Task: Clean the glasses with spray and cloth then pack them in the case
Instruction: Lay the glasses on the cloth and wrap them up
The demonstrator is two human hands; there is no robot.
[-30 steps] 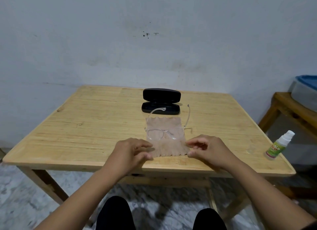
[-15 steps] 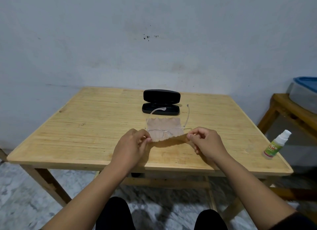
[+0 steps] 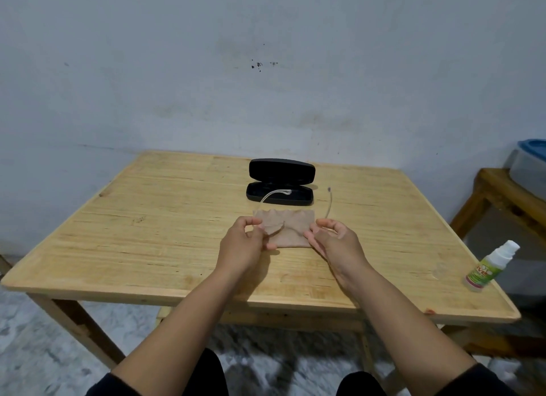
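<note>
The glasses (image 3: 326, 208) are largely hidden under the tan cloth (image 3: 291, 227), which is folded over the lenses near the middle of the wooden surface (image 3: 165, 227); only the two clear temple arms are seen sticking out behind it, one reaching over the lip of the case, the other standing free to the right. The black case (image 3: 280, 182) is left open just beyond the cloth, its lid raised, nothing yet packed in it. The spray bottle (image 3: 490, 265) is parked well apart at the right edge of the surface, upright and untouched by either hand.

The task is judged to be in its wiping stage: whether spray has already been applied cannot be told from the picture, and the folding of the temples, the placing in the case and the closing of the lid are all left to be done.

The left hand (image 3: 246, 242) is closed in a pinch on a raised fold of the cloth at its left side. The right hand (image 3: 334, 237) is held with curled, slightly parted fingers at the cloth's right edge; whether cloth is actually gripped there cannot be told.

Compared with half a second ago, the near edge of the cloth, then lifted taut between both hands with the lenses still visible behind it, is now laid forward over the lenses, so that the frame front is covered. The case and bottle are unchanged in place.
</note>
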